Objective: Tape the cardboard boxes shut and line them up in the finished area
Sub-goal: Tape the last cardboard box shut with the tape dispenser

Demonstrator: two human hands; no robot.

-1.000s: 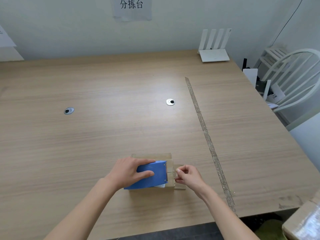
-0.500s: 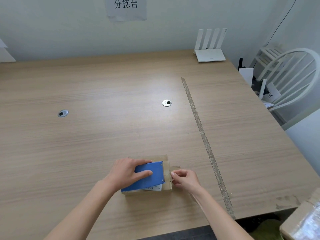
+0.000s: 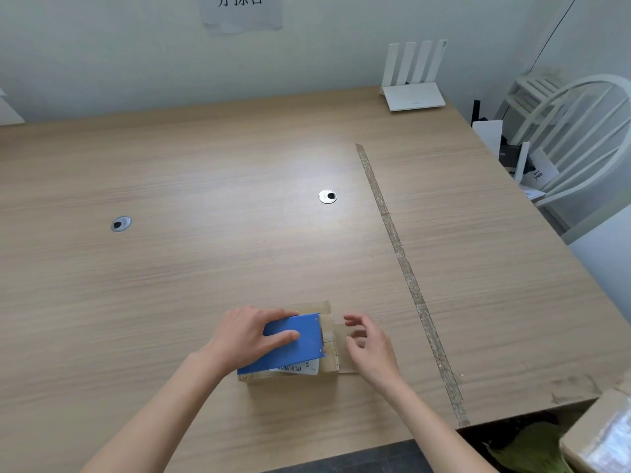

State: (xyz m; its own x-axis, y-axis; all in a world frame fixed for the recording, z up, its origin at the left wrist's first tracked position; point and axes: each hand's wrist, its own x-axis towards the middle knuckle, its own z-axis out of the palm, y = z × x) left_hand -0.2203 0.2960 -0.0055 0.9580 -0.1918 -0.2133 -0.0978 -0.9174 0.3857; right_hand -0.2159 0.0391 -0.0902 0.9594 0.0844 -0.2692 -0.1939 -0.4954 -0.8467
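Two risks seem likely to me at this moment. First, the loose tape end that sticks out past the right side of the cardboard box may fold back and stick to itself or wrinkle, because nothing holds it now. Second, the box could slide on the bench if the tape is pulled while the pressure from above is weak.

The left hand lies on the blue tape dispenser, which sits on top of the box; its fingers are curled around the dispenser and press it down. The right hand is just right of the box, with fingers spread and loosely bent, gripping nothing; whether a fingertip touches the tape I cannot tell.

The box stands near the front edge of the bench, left of the long tape line, so in my judgement it is not yet in the finished area.
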